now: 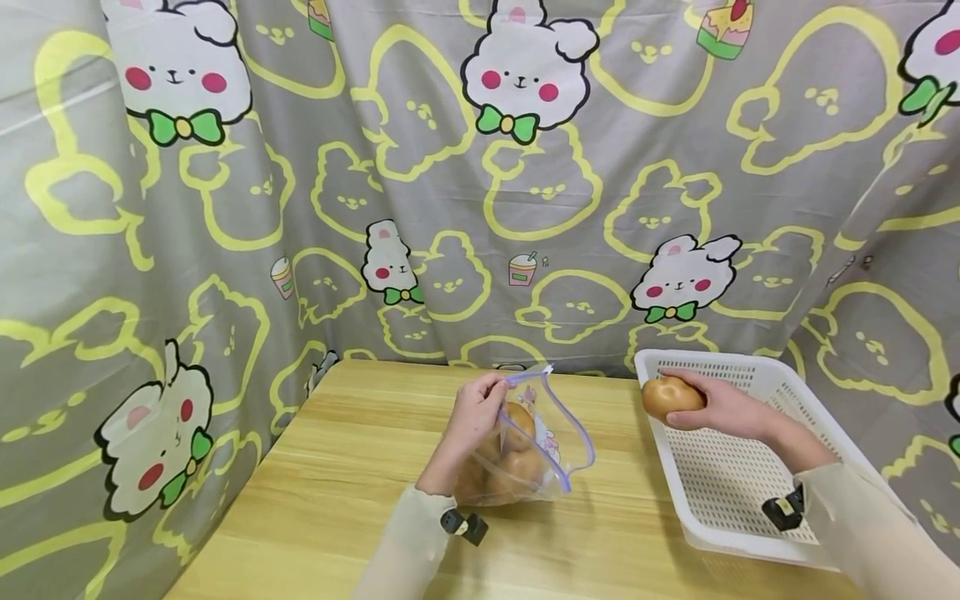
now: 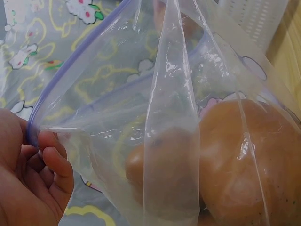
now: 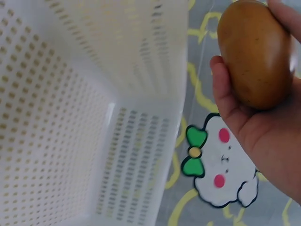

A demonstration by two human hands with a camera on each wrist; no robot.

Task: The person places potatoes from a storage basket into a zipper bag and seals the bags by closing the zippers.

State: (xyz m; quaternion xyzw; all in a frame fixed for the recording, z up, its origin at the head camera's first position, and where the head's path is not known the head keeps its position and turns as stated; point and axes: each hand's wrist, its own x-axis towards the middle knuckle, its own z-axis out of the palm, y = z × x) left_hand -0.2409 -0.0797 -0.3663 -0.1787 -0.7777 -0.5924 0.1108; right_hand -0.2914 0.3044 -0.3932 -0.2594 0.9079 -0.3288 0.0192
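A clear zip bag (image 1: 525, 454) with a purple seal stands on the wooden table (image 1: 345, 483) and holds several brown potatoes (image 2: 244, 160). My left hand (image 1: 474, 417) pinches the bag's rim (image 2: 35, 134) and holds its mouth wide. My right hand (image 1: 720, 406) grips another brown potato (image 1: 670, 395) over the left rim of a white perforated basket (image 1: 738, 483). In the right wrist view the potato (image 3: 256, 54) lies in my palm beside the basket's corner (image 3: 117, 117).
A grey curtain with yellow outlines and white rabbits (image 1: 525, 75) hangs close behind and around the table. The basket (image 1: 750, 367) stands at the table's right side, with no items visible inside it. Bare wood (image 1: 330, 433) lies left of the bag.
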